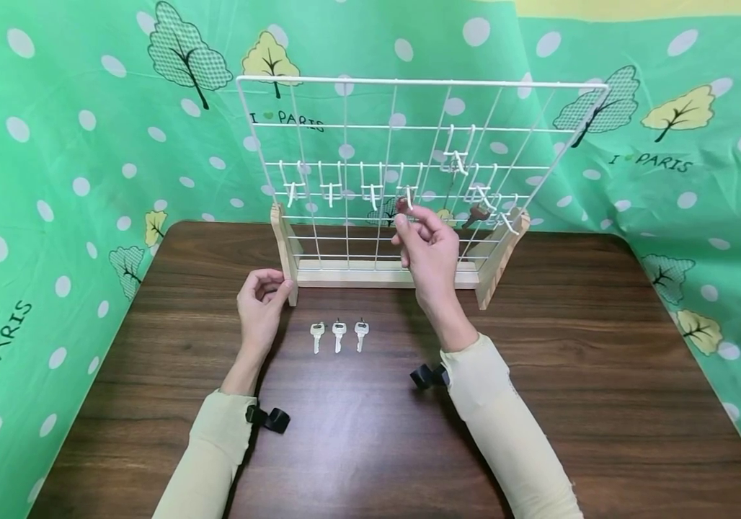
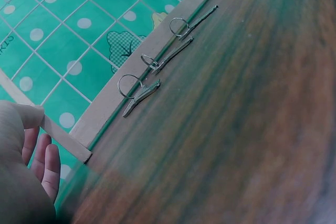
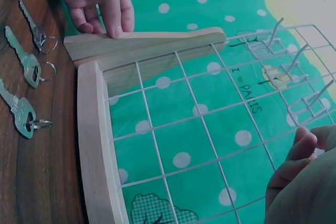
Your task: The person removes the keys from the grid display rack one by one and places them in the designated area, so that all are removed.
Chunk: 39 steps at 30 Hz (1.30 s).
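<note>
A green polka-dot cloth (image 1: 98, 86) printed with trees and "I PARIS" hangs behind a dark wood-grain table (image 1: 344, 447), where a white wire grid rack (image 1: 422, 82) stands in a pale wooden base (image 1: 357, 275), a person in cream sleeves (image 1: 513, 432) working at its front. The right hand (image 1: 434, 252) is raised before the grid with thumb and index finger drawn together in a pinch, while the left hand (image 1: 262, 303) sets its thumb against the base's left upright (image 1: 285, 249), the other fingers loosely bent and not wrapped around it. White double-pronged hooks (image 1: 373, 194) line the wires, one of them directly above the right fingertips. Three metal keys (image 1: 339, 335) lie in a row on the tabletop in front of the base, right of the left hand and well below the right; each carries a split ring (image 2: 118, 84). A brownish key (image 1: 477, 214) hangs to the right of the raised hand. Pinched at that hand's fingertips, just beside the hook, is a small brownish object (image 1: 401, 205), too covered to identify.
</note>
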Motion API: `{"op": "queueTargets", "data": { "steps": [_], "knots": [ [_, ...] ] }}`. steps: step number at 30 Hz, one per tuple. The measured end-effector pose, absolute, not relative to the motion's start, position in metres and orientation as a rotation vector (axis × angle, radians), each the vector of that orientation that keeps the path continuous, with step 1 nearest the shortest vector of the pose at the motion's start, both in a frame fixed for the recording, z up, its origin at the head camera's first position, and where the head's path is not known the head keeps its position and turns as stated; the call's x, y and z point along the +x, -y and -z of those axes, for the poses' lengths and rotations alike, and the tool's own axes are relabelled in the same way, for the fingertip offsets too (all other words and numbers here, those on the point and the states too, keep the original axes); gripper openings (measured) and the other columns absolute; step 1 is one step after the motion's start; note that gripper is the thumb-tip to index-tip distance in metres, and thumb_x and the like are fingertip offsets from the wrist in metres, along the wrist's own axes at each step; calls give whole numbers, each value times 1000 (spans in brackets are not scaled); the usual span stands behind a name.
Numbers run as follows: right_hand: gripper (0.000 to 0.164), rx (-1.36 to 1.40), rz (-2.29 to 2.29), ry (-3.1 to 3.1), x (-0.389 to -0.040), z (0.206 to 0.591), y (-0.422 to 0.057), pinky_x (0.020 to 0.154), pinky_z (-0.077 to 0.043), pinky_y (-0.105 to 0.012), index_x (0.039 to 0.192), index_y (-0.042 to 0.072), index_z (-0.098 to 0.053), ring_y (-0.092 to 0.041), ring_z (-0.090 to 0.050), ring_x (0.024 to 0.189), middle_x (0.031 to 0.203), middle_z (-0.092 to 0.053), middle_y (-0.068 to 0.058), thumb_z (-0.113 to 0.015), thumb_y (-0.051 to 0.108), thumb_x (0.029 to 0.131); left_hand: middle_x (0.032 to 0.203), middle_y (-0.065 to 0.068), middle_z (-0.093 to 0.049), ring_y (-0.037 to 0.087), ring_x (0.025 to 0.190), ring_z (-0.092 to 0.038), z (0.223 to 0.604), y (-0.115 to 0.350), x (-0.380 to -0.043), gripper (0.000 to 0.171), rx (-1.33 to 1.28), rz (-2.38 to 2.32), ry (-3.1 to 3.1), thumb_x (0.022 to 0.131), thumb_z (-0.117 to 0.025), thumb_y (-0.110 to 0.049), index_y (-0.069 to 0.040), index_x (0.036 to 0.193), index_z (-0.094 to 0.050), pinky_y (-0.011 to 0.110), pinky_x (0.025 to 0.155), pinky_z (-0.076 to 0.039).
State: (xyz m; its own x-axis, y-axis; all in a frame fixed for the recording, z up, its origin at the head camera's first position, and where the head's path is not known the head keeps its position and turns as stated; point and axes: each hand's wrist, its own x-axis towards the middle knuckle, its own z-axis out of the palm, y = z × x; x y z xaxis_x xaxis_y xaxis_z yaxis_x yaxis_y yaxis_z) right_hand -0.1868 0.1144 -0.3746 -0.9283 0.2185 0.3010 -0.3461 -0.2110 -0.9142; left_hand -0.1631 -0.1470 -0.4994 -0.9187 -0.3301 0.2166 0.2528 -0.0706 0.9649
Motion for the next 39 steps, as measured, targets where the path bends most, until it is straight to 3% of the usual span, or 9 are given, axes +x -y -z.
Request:
{"op": "queueTargets", "data": {
  "steps": [13,17,22,39],
  "knots": [
    [9,186,-2165,1621,-181,371,-113,43,-36,-16,107,-11,-73,-8,-43,45,67,-68,5,-69,-3,105,97,-7,-71,9,90,-66,502,148,-164,24,76,2044,1819,95,-78,13,17,114,-64,17,81,-57],
    [9,210,-2140,1617,-179,370,-112,43,-35,-17,102,-3,-76,-8,-43,44,66,-68,5,-68,-2,105,98,-6,-71,10,91,-66,501,148,-163,25,73,2043,1822,95,-78,12,17,115,-64,17,81,-57],
    [20,237,-2125,1607,-177,367,-111,42,-35,-15,96,11,-78,-5,-43,44,65,-67,5,-66,-1,107,98,-6,-71,9,91,-67,501,148,-164,27,73,2040,1825,96,-79,11,19,116,-63,18,81,-56],
    [21,251,-2119,1604,-171,362,-111,43,-34,-16,95,13,-79,-6,-43,45,66,-65,4,-68,-2,105,97,-7,-71,9,90,-65,499,147,-163,25,77,2049,1818,95,-78,12,18,115,-64,17,79,-56]
  ]
}}
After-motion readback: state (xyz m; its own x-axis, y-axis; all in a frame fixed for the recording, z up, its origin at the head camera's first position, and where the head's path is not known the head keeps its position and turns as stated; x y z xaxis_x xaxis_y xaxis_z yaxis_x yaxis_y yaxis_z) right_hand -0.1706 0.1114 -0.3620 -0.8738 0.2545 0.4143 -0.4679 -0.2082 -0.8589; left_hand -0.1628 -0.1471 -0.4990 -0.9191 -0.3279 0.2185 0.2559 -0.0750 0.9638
